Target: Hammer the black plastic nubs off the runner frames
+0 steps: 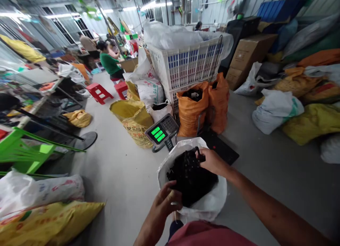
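Note:
A white woven sack (222, 194) stands with its mouth wide in front of my body. Dark, tangled black pieces (198, 184) fill it; their exact kind is too dark to make out. My right hand (208, 160) is closed at the far right of the sack's mouth, gripping a small black piece (198, 153) above the pile. At the near left rim hovers my left hand (166, 199), its fingers bent and apart, with nothing visible in them. Just beyond the sack is a weighing scale with a lit green display (158, 134).
The scale's black platform (225, 152) lies right of the sack. Orange sacks (192, 109) and a yellow sack (135, 125) stand behind. White crates (186, 67) rise beyond them. A green chair (32, 152) and filled bags (45, 221) are on the left. A person in green (109, 63) sits farther back.

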Demonstrator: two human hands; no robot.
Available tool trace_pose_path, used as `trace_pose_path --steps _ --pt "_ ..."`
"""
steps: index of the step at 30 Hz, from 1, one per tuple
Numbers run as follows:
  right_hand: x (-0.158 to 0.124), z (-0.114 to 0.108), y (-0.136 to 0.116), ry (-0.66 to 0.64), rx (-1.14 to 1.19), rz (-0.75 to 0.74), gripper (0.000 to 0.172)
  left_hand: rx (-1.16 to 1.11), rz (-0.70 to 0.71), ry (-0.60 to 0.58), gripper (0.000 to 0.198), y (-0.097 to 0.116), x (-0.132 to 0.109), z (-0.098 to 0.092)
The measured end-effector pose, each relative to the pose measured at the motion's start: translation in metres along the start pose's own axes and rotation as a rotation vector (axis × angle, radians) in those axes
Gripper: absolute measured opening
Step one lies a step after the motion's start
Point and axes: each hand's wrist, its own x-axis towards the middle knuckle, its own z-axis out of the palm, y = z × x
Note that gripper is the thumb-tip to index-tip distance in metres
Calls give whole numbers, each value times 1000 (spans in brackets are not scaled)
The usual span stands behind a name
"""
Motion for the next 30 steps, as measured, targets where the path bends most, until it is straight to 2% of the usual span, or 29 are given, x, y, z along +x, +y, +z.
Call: trace_pose_path --steps 2,3,5,7,9,12,14,17,19,20,21,22,24,26,27,30 --pt "-15 -5 -13 7 72 -46 22 -216 -61 -62 73 1 8 10" --pt "-22 -2 -21 17 93 -66 22 -300 -88 -134 77 1 13 14" --pt "-36 9 -36 25 74 -98 25 -426 -123 -312 78 0 21 23" --pt "-47 28 -48 19 -30 -119 33 -509 -115 -401 76 -3 28 31" --pt "-56 46 -56 23 -116 -141 46 -552 -69 -363 74 -6 35 37" --pt "-65 64 -57 13 -109 -188 61 -566 -15 -216 62 -15 47 37" --pt "-67 65 -54 -79 -74 -224 69 -565 -20 -137 58 -22 55 31" --pt "-61 46 -43 -215 27 -271 84 -577 -62 -79 57 -29 64 20" --pt "-47 27 -31 -181 59 -232 73 -557 -85 -67 52 -30 65 12" --pt "-38 18 -23 -126 22 -162 58 -544 -94 -61 50 -30 64 9" --pt "-28 12 -14 -86 -104 -62 46 -532 -107 -50 49 -30 64 6" --pt "-18 9 -4 -92 -165 -4 44 -524 -124 -33 50 -30 62 4" --pt "1 17 16 -164 -255 91 40 -512 -161 2 53 -33 59 -2" --pt "15 41 30 -289 -341 167 34 -492 -185 19 54 -38 52 -10" --pt "20 57 35 -349 -383 199 43 -487 -191 21 54 -42 47 -14" --pt "24 109 43 -494 -485 255 105 -504 -213 62 51 -55 33 -30"
